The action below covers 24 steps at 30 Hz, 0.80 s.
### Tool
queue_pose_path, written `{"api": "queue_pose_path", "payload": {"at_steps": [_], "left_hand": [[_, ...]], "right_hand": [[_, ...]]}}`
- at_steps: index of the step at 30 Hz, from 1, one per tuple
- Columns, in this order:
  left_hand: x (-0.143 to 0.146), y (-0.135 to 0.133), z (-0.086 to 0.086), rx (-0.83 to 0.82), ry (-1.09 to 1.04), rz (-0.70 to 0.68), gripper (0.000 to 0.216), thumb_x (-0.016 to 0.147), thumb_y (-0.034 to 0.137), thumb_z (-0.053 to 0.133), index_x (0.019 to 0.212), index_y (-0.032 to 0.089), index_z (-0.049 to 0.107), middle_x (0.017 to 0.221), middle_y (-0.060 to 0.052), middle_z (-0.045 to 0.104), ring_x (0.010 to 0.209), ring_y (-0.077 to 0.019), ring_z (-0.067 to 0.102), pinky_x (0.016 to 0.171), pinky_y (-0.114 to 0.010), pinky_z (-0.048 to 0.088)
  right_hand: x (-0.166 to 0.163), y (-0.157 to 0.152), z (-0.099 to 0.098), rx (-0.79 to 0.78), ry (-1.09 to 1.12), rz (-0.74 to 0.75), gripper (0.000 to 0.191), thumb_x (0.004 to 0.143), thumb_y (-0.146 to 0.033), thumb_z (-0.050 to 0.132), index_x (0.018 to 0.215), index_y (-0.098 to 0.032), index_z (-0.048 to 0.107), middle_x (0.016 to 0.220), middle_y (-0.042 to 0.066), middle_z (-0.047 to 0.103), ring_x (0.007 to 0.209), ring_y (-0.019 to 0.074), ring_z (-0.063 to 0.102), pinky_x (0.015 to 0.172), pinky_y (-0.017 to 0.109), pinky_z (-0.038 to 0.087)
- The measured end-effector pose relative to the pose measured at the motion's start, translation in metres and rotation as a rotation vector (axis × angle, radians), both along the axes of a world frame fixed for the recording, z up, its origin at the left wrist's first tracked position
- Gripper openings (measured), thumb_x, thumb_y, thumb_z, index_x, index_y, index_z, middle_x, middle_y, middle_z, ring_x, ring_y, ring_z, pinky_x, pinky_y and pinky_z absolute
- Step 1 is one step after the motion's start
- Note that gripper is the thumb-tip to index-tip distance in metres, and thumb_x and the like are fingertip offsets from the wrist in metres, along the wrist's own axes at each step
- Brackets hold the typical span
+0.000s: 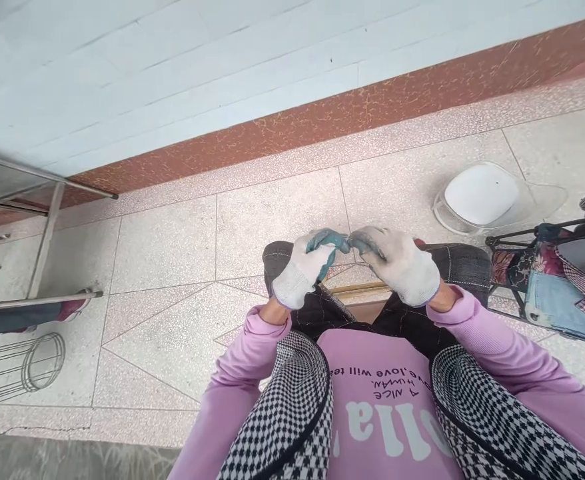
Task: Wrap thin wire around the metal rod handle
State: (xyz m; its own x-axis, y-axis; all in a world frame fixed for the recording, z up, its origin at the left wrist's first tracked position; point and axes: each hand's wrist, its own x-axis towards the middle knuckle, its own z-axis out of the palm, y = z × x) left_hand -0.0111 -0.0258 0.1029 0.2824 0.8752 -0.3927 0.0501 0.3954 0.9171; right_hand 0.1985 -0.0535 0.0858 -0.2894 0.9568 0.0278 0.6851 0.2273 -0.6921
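Both my hands wear white knit gloves with coated fingers, and they meet in front of me above my lap. My left hand has blue-green fingertips curled into a pinch, with its thumb below. My right hand shows darker, grey-stained fingertips, bent and pressed together right beside the left ones. Whatever lies between the fingertips, if anything, is too small or hidden to name. Below the hands are my knees in dark trousers with pale stitching. A wooden edge shows between my legs.
A metal frame stands at left, near another person's leg and maroon shoe. A wire rack lies below it. A white-seated stool is at right, beside a folding stand holding jeans cloth. A tiled wall runs ahead.
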Motion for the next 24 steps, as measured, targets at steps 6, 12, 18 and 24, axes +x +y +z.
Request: {"api": "queue_pose_path", "payload": {"at_steps": [6, 12, 18, 24], "left_hand": [[0.009, -0.006, -0.018, -0.083, -0.267, 0.108, 0.040, 0.071, 0.050, 0.089, 0.079, 0.016, 0.070, 0.055, 0.007, 0.040, 0.048, -0.0064, 0.032, 0.048, -0.023, 0.028], [0.004, -0.005, -0.022, -0.059, -0.321, 0.124, 0.037, 0.069, 0.044, 0.092, 0.076, 0.017, 0.068, 0.055, 0.006, 0.046, 0.045, -0.0067, 0.035, 0.046, -0.022, 0.030], [-0.002, -0.008, -0.021, -0.001, -0.211, 0.066, 0.031, 0.077, 0.044, 0.087, 0.083, 0.015, 0.077, 0.055, 0.005, 0.048, 0.046, -0.0088, 0.039, 0.044, -0.022, 0.030], [-0.003, -0.025, -0.004, 0.181, -0.197, -0.018, 0.026, 0.085, 0.041, 0.087, 0.087, 0.016, 0.084, 0.081, -0.005, 0.077, 0.061, -0.0123, 0.058, 0.054, -0.023, 0.043]], "right_hand": [[0.026, 0.001, 0.009, -0.074, -0.063, -0.001, 0.015, 0.103, -0.031, 0.059, 0.105, -0.027, 0.073, 0.101, 0.011, 0.083, 0.096, 0.0335, 0.079, 0.091, 0.047, 0.061], [0.044, -0.004, 0.005, -0.121, 0.129, -0.107, 0.022, 0.098, -0.030, 0.059, 0.107, -0.028, 0.080, 0.100, 0.004, 0.084, 0.092, 0.0273, 0.079, 0.089, 0.043, 0.062], [0.054, -0.010, 0.001, -0.116, 0.303, -0.126, 0.024, 0.095, -0.028, 0.064, 0.106, -0.028, 0.085, 0.103, 0.004, 0.086, 0.095, 0.0277, 0.082, 0.085, 0.040, 0.063], [0.049, -0.013, 0.013, -0.002, 0.327, -0.179, 0.024, 0.092, -0.025, 0.063, 0.104, -0.023, 0.083, 0.095, 0.004, 0.085, 0.086, 0.0238, 0.080, 0.080, 0.037, 0.061]]}}
